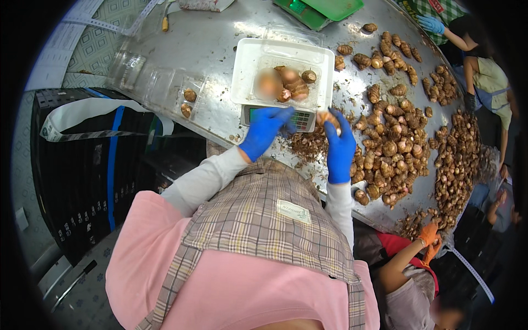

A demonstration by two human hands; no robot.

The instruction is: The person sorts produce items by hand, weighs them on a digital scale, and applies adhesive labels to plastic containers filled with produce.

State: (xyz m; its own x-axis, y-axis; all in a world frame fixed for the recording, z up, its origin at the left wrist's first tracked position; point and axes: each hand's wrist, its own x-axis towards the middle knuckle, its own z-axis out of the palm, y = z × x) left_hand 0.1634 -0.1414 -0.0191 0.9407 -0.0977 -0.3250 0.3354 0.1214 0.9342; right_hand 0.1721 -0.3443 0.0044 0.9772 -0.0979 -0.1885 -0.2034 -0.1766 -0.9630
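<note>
My left hand (268, 131), in a blue glove, is over the near edge of a digital scale (305, 120); its fingers partly overlap the keypad, and I see nothing held in it. Between the thumb and fingers of my gloved right hand (340, 146) is a taro corm (328, 119), just right of the scale. On the scale a white plastic tray (241, 72) bears a clear plastic container (319, 88) with several taro corms (296, 84) in it; one spot there is blurred. A large pile of taro corms (390, 148) lies to the right of my right hand.
Clear clamshell containers (161, 84), one with two small corms (189, 95), lie at left on the metal table (198, 37). Dark peelings (307, 146) lie near me. A green scale (305, 14) stands behind. Black crates (82, 173) are at left; co-workers' gloved hands (429, 235) are at right.
</note>
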